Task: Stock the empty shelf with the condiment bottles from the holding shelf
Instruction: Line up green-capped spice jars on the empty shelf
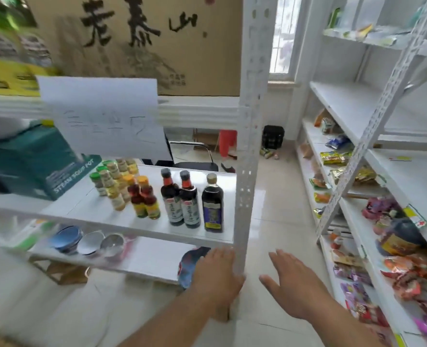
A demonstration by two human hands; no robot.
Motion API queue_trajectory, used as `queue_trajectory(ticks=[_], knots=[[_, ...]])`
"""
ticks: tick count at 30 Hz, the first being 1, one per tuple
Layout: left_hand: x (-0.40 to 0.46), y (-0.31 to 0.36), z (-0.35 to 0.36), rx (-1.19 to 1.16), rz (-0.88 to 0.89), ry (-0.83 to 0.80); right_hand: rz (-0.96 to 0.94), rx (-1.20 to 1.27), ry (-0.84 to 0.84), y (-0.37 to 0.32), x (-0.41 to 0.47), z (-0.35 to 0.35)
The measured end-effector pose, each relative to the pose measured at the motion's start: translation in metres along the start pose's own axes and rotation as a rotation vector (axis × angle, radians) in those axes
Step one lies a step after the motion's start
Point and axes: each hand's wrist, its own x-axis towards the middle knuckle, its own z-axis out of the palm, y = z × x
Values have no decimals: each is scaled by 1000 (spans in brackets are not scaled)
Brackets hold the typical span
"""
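Bare left hand and right hand hovering spread, grasping nothing; tall dark glass sauce bottles crowding white metal shelf edge, risking toppling on careless reach.

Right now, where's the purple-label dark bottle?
Head view, left rack's middle shelf: the purple-label bottle stands rightmost, beside two red-necked bottles, near the upright post.
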Motion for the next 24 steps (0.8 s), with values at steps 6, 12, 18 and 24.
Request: queue_trajectory(ticks=[6,12,18,24], knots=[[-43,-132,-25,-40,-176,33,-174,-11,5,-132,23,27],[-79,-229,-37,-110,-355,62,-345,-54,-28,-232,42,43],[-84,-272,-55,-163,-480,120,-418,-73,-57,-282,74,47],[-81,-294,-92,-153,-566,149,-570,-110,-78,-324,118,37]])
